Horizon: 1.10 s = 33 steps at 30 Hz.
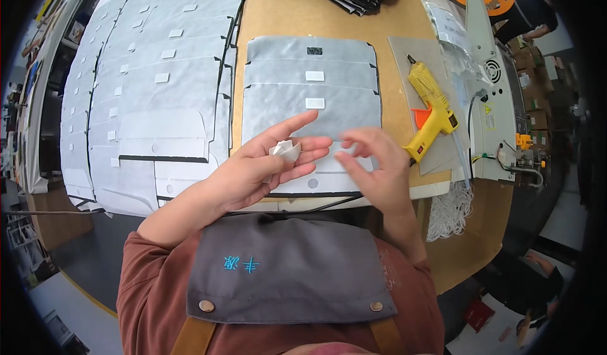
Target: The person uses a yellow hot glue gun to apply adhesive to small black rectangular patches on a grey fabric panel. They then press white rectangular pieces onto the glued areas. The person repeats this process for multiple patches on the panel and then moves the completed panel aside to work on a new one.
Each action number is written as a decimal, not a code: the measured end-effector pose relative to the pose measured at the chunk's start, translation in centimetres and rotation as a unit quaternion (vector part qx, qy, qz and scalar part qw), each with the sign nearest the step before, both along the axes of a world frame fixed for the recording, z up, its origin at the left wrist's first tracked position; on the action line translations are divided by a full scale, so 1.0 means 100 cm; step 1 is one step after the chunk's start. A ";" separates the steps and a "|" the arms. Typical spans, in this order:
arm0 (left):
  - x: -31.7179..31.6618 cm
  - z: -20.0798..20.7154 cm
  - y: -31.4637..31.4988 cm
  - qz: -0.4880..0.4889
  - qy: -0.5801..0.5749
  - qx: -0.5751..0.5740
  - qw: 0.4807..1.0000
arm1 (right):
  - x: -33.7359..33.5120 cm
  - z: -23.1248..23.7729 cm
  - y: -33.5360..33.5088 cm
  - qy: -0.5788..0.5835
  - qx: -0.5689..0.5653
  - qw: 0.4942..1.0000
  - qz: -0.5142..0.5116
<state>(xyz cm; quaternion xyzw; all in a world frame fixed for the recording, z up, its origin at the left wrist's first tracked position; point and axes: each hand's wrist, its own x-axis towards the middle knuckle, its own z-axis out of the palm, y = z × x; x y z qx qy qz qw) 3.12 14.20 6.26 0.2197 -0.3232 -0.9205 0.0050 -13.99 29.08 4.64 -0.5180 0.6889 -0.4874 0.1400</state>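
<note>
Over fabric [278, 67], spread left fingers [297, 125] hold white pieces [286, 150]; parted right fingers [370, 139] look empty.

Bright, fairly even light covers the table [284, 13] around the yellow glue gun [436, 116], with glare on the clear plastic bag [446, 26] just beyond it. Left of the gun, the right hand [386, 173] smears with motion. Well right of it, cartons [539, 119] look dim and soft toward the bent, black rim.

Sm. white pcs [286, 150] bunched in L grip [258, 155]; gray panel [346, 105] flat below, w/ 2 white tabs [315, 76].
</note>
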 end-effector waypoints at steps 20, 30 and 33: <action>-0.014 -0.016 -0.031 -0.018 -0.016 -0.117 0.993 | -0.016 -0.005 -0.041 -0.141 0.088 0.986 0.009; -0.088 -0.059 -0.119 0.084 -0.061 -0.716 0.691 | -0.084 -0.029 -0.143 -0.105 0.186 0.975 -0.066; -0.100 -0.083 -0.131 0.081 -0.046 -0.761 0.643 | -0.096 -0.043 -0.161 -0.112 0.229 0.965 -0.062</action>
